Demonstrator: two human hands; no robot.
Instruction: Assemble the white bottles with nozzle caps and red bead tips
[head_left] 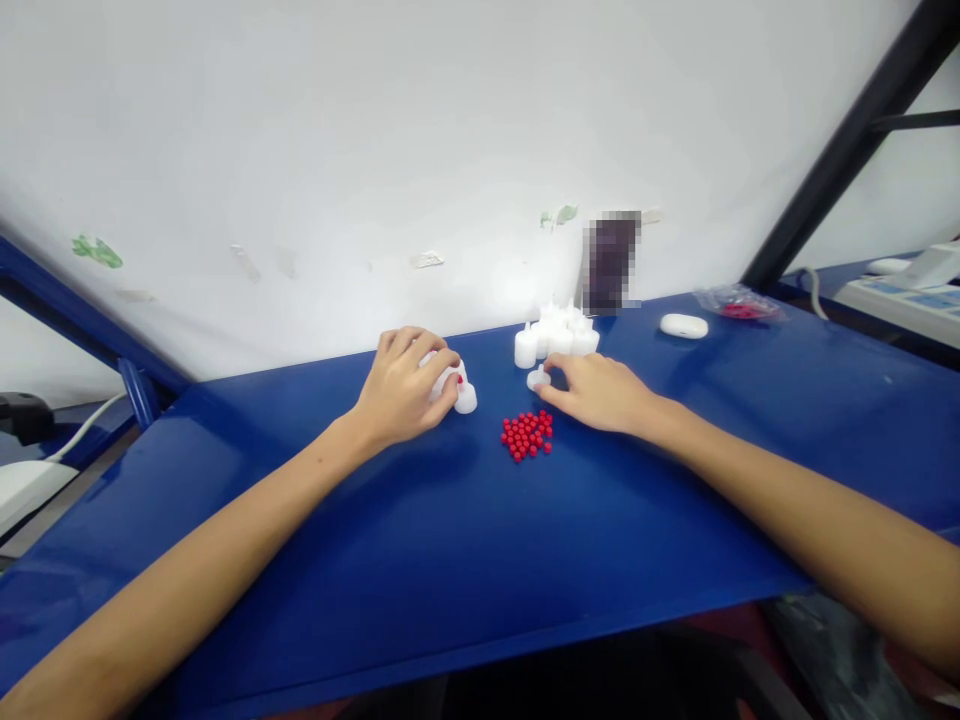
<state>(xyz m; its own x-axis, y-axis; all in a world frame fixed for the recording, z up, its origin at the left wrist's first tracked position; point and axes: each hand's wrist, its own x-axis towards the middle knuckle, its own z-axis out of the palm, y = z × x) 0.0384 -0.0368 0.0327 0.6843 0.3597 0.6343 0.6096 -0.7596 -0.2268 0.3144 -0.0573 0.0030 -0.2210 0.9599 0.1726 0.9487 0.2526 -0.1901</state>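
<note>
My left hand (409, 385) is closed, its fingers curled over a small white dropper bottle (466, 400) with a red tip cap (460, 379). More white bottles show partly beneath those fingers. On the other side, my right hand (596, 390) pinches another white dropper bottle (535, 381) by its side, between thumb and index finger; no red shows on its nozzle. Between the hands and nearer to me lies a loose pile of small red caps (526, 435). Just behind my right hand stands a cluster of white bottles (559, 335) with bare pointed nozzles.
Everything rests on a blue table (450, 560) set against a white wall (337, 150). At the back stands a blurred-out dark object (611, 262). A white oval case (683, 326) and a clear plastic bag (739, 303) with red pieces lie at the right.
</note>
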